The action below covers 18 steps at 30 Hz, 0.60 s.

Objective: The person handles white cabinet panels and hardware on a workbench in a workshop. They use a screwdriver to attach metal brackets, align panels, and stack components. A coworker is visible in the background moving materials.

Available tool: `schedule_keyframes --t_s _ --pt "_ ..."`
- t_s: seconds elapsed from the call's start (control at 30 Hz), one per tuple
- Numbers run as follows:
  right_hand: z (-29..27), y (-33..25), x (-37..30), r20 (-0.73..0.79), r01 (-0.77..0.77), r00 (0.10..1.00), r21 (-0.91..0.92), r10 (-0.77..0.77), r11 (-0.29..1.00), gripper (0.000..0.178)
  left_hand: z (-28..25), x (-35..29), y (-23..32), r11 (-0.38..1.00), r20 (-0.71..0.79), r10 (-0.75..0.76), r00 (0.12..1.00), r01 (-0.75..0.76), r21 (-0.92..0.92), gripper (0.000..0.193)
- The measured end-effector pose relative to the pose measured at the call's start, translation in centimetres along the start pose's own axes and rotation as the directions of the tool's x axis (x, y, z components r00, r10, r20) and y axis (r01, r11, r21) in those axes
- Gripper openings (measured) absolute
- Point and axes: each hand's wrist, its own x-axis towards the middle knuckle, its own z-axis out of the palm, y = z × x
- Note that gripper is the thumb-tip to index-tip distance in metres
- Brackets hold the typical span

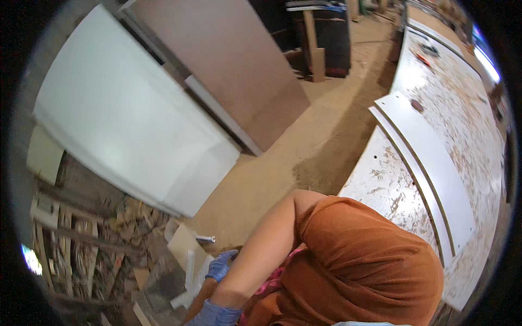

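My right arm, in a brown-orange sleeve, bends at the elbow and reaches down to the lower left. My right hand, in a blue glove, is cut off by the lower edge, so its fingers do not show. Just beyond it is my left hand, also blue-gloved and partly behind my right forearm. Whether its fingers close on anything cannot be made out. Pale board offcuts lie beside my left hand. A short whitish tube-like piece is just past its fingers.
A large white panel leans at the left, with a brown board behind it. Scrap wood litters the lower left. On the right, a scuffed white worktable bears white strips and a red-handled tool. Sawdust covers the floor.
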Motion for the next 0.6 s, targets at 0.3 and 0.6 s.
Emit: schedule_keyframes --t_s 0.3,0.6 --pt "-13.5 -10.1 -21.4 -0.369 -0.089 0.928 -0.361 -0.055 0.928 0.014 -5.3 27.2 -3.9 0.985 0.14 0.115 0.984 -0.131 0.113 0.042" --pt "-15.0 -13.0 -47.2 -0.829 0.173 -0.363 -0.508 -0.425 0.844 0.048 -6.7 54.4 7.5 0.636 0.287 0.669 0.686 -0.728 0.258 0.046"
